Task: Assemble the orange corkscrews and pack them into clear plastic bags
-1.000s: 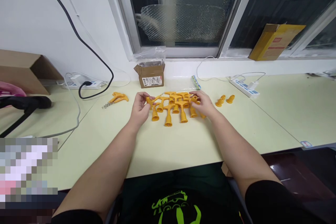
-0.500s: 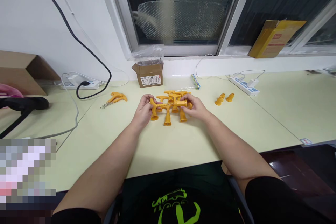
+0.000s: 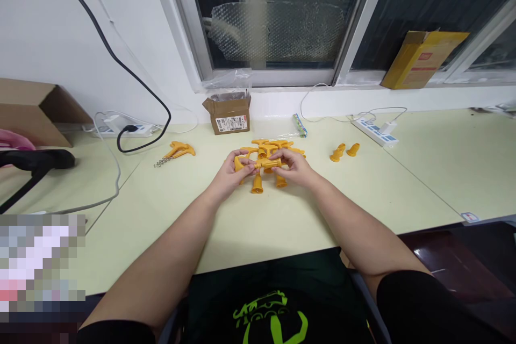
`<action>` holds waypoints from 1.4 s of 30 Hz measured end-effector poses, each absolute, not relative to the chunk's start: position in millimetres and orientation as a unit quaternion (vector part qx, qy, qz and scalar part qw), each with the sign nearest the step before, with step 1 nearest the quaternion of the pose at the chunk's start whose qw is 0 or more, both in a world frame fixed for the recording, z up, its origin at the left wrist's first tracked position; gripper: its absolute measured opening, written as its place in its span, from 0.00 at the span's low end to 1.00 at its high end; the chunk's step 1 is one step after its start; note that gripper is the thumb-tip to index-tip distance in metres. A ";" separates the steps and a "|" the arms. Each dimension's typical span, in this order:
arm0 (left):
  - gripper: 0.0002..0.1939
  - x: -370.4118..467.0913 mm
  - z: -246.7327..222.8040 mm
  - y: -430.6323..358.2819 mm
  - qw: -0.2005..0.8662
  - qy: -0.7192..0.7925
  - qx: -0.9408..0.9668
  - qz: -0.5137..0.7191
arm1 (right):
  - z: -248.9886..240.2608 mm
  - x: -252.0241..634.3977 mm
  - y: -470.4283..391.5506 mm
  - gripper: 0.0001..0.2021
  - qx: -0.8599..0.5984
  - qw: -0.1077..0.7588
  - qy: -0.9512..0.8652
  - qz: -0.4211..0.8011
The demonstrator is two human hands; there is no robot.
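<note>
My left hand (image 3: 230, 177) is closed on the T-shaped handle of a yellow corkscrew (image 3: 238, 163). My right hand (image 3: 297, 170) grips its yellow bell-ended sleeve (image 3: 271, 162), which lies in line with the handle, wide end to the right. Handle and sleeve meet between my fingertips; no metal spiral shows there. Just under and behind both hands is a cluster of similar yellow corkscrews (image 3: 258, 184), several with handles pointing to the window. My fingers hide part of this cluster.
To the left lie yellow handles (image 3: 182, 148) with bare metal spirals. Two loose yellow sleeves (image 3: 337, 153) stand to the right. Along the wall are a small cardboard box (image 3: 230, 118), a clear plastic bag (image 3: 274, 128) and power strips (image 3: 374, 132). A black cable (image 3: 108, 45) hangs at left.
The handle and the sleeve have come closer together, and the spiral between them is out of sight. My left fingers have shifted right, toward the joint.
</note>
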State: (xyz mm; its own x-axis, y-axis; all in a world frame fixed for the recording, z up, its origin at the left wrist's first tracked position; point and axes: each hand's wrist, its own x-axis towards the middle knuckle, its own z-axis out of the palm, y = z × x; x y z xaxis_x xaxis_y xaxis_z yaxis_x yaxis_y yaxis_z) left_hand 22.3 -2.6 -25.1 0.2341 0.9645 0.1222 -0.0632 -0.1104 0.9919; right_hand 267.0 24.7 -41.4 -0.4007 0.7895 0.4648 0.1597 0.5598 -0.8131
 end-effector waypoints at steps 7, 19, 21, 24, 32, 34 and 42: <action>0.31 22.8 -19.4 -11.5 0.491 0.394 0.618 0.471 | -36.5 264.1 17.8 0.16 -0.322 0.409 -0.703 0.484; 0.28 27.2 -24.1 -18.7 0.411 0.368 0.674 0.491 | -16.4 251.6 5.2 0.17 -0.389 0.266 -0.546 0.692; 0.29 26.5 -23.6 -18.5 0.411 0.369 0.672 0.492 | -14.2 250.9 3.3 0.17 -0.393 0.261 -0.548 0.691; 0.29 25.8 -21.6 -16.8 0.412 0.379 0.660 0.501 | -13.0 252.8 1.9 0.17 -0.375 0.275 -0.568 0.679; 0.31 24.8 -12.9 -13.5 0.419 0.412 0.615 0.526 | -19.0 254.5 3.1 0.18 -0.312 0.421 -0.655 0.545; 0.31 23.8 -13.1 -13.0 0.414 0.415 0.618 0.524 | -20.3 252.9 4.3 0.17 -0.320 0.421 -0.643 0.554; 0.30 21.6 -19.2 -16.3 0.383 0.376 0.669 0.515 | -19.9 256.2 8.3 0.15 -0.334 0.358 -0.584 0.648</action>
State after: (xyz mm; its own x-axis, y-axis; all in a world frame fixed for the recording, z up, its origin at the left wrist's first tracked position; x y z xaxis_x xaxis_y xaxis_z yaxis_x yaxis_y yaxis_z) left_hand 21.6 -16.3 -19.2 0.1872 0.8966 0.4012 0.1078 -0.4247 0.8989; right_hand 256.2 8.3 -19.9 -0.5201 0.8540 -0.0140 -0.0747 -0.0618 -0.9953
